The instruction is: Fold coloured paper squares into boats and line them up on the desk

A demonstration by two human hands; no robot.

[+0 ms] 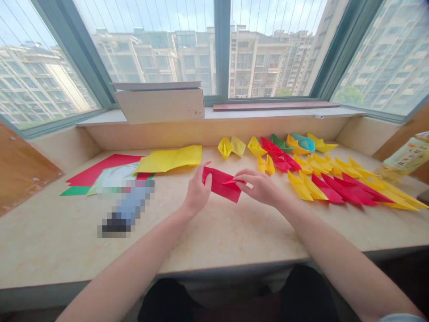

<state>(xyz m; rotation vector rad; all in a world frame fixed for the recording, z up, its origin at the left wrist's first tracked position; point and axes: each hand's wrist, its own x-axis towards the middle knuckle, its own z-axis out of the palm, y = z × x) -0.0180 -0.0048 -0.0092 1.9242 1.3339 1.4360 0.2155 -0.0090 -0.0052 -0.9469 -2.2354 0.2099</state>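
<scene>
A red sheet of folded paper point(223, 184) is held just above the counter, between my two hands. My left hand point(198, 188) grips its left end, thumb on the near face and fingers behind. At the right end, my right hand point(258, 184) pinches a raised flap of the same paper between thumb and fingers. To the right lie folded paper boats in rows, among them red ones point(348, 190), yellow ones point(306, 185) and a green one point(280, 143). Flat yellow paper point(170, 158) and red paper point(103, 170) lie to the left.
A blurred-out object point(129, 210) lies on the counter point(208, 241) left of my left arm. A white box point(161, 103) stands on the window ledge. At the far right is a clear bottle point(407, 154) with a label. The counter's front edge runs below my forearms.
</scene>
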